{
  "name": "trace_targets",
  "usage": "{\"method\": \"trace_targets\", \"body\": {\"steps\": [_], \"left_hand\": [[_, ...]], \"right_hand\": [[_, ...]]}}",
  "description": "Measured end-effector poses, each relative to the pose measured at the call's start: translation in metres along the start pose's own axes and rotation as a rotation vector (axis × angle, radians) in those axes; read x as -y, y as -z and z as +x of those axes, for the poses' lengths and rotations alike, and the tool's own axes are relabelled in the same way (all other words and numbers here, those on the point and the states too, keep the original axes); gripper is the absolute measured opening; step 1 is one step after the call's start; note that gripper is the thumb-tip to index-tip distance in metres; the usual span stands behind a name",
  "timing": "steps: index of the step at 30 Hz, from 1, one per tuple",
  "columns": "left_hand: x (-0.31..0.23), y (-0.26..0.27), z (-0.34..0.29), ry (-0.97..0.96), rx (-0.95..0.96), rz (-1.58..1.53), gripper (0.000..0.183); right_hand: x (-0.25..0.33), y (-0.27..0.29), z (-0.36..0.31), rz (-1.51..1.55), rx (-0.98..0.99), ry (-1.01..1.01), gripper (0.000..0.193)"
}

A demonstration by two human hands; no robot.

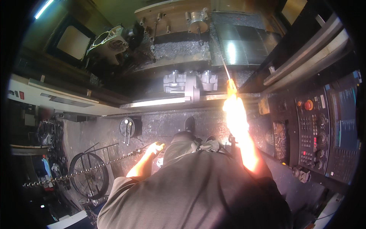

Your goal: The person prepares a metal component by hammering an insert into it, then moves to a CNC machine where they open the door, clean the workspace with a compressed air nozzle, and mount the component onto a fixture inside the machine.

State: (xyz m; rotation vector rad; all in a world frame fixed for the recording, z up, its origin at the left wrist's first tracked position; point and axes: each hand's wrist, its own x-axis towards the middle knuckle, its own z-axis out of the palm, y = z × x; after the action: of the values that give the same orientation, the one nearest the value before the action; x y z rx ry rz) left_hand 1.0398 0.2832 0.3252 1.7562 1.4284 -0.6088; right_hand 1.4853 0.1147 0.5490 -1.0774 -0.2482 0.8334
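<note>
Amid glare, a thin rod [226,69] is seemingly clasped by the right hand [231,89], beside a grey metal casting [175,81]; near a spiral line [61,178], the left hand [154,147] has a grip that cannot be told.

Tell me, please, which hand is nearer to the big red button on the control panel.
Right: the right hand is stretched forward, left of the big red button; the left hand is farther back and much farther left.
</note>
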Motion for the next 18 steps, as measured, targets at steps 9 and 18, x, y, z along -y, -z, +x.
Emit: {"method": "trace_targets", "body": {"steps": [9,18], "left_hand": [[0.054,-0.034,-0.027,0.061,-0.025,-0.055,0.086],[0.084,-0.041,-0.008,0.001,-0.022,-0.018,0.088]], "right_hand": [[0.036,-0.008,0.009,-0.4,0.025,-0.147,0.019],[-0.036,0.037,-0.024,-0.22,0.063,0.097,0.017]]}}
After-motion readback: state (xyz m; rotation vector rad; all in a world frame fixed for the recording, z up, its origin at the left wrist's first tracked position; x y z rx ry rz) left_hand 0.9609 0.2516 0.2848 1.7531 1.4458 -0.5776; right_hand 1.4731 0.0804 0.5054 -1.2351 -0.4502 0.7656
